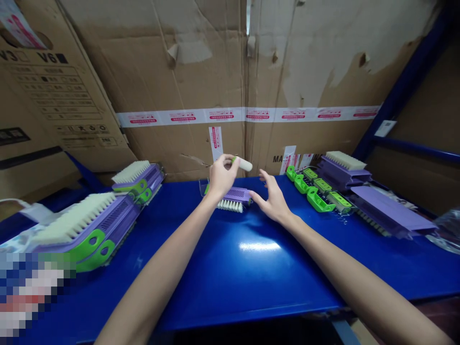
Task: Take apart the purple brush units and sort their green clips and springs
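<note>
My left hand (223,176) is closed around one end of a short white cylinder with a green end (245,164), held above the table. Below it, a purple brush (237,194) lies on the blue table (215,268), its white bristles towards me. Part of the brush is hidden behind my left hand, and a clear plastic piece (203,187) shows at its left end. My right hand (273,197) is open, fingers apart, by the brush's right end. Whether its thumb touches the brush I cannot tell.
Purple brushes with green ends (86,244) are stacked on the left. On the right stand green parts (318,200), small green-and-clear pieces (339,201) and more purple brush bodies (391,206). Cardboard (179,76) walls the back; a blue metal post (406,76) rises at right.
</note>
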The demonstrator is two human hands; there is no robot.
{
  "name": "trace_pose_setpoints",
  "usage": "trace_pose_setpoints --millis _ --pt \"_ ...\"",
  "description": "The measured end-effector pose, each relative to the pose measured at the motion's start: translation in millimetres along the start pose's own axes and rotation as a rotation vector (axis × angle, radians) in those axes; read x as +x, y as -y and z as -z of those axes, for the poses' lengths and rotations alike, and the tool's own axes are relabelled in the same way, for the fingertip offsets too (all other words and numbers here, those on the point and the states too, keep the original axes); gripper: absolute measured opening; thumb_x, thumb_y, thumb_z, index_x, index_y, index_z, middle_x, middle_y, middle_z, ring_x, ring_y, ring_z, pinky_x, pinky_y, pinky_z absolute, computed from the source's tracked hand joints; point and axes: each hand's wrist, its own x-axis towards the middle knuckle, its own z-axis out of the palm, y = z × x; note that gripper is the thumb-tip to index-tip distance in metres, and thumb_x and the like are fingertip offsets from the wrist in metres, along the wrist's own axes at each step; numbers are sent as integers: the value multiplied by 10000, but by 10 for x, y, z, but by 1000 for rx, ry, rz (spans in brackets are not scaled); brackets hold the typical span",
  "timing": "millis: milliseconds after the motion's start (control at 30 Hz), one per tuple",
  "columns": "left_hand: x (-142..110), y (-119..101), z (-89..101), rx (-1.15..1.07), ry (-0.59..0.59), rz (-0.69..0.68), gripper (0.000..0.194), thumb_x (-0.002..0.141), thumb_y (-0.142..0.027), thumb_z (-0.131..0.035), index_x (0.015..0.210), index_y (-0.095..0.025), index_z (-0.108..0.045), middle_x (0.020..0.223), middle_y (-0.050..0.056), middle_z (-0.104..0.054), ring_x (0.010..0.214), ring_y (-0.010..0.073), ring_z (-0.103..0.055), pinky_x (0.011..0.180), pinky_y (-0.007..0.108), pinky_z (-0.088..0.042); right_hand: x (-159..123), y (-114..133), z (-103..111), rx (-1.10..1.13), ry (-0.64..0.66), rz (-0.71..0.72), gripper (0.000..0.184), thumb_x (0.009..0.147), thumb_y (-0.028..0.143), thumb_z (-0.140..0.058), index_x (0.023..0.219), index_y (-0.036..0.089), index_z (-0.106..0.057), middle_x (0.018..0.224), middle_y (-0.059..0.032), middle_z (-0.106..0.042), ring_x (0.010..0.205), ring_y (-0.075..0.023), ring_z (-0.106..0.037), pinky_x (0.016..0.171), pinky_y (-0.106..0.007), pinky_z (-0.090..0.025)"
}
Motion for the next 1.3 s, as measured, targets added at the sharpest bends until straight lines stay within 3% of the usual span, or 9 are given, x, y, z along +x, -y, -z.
trace_pose_setpoints --millis 100,200,300,400,600,767,933,1133,1300 --pt "118 129 273 -44 -133 13 206 799 -326 -630 899 -148 -611 860 77 -705 787 167 -671 721 275 -521 -22 94 -35 -2 109 98 699 838 459 -594 1434 206 -330 1332 -150 -496 1227 -280 -485 1026 -483 -419" --pt "195 337 577 45 -204 10 221 786 -307 -632 931 -141 -620 910 89 -706 853 176 -672 780 278 -520 -35 116 -83 9 166 127 533 869 368 -555 1364 201 -448 1265 -127 -582 1159 -254 -557 1001 -452 -453" --pt "199 557 812 205 -220 140 233 794 -303 -607 960 -142 -635 910 92 -710 848 191 -676 785 299 -521 -25 87 -94 25 152 109 427 869 341 -555 1265 181 -554 1212 -114 -634 1108 -241 -602 974 -418 -479" --pt "165 704 907 330 -175 255 252 785 -325 -613 959 -146 -641 859 79 -714 788 199 -679 755 310 -521 -8 48 -60 17 129 61 386 868 357 -562 1195 157 -609 1161 -110 -667 1064 -232 -630 947 -385 -498" --pt "180 773 826 584 9 233 159 776 -324 -633 749 -176 -682 790 74 -717 804 221 -672 753 299 -495 1 12 2 13 124 23 371 867 368 -561 1157 152 -640 1123 -99 -689 1019 -221 -654 937 -363 -502" --pt "133 906 743 757 182 158 173 809 -307 -591 773 -187 -711 870 95 -702 882 234 -646 806 327 -480 12 10 11 22 136 1 357 863 365 -561 1151 172 -645 1122 -88 -691 1009 -218 -659 923 -364 -511" --pt "13 1000 722 822 192 100 219 842 -331 -535 865 -190 -701 956 108 -645 994 254 -590 885 367 -456 19 -8 8 43 148 -42 394 858 370 -562 1185 160 -628 1149 -103 -677 1016 -227 -653 929 -382 -509" --pt "-39 813 681 735 170 -125 370 920 -436 -395 918 -187 -668 944 106 -650 960 261 -583 883 414 -440 32 -61 16 51 156 -86 387 863 369 -562 1203 193 -613 1159 -88 -673 1027 -230 -648 932 -401 -506" --pt "-150 583 569 671 400 -188 375 913 -478 -413 976 -207 -664 984 85 -677 961 260 -603 878 403 -429 55 -127 49 -9 163 9 403 851 301 -580 1245 215 -581 1189 -76 -658 1067 -235 -626 945 -413 -498"
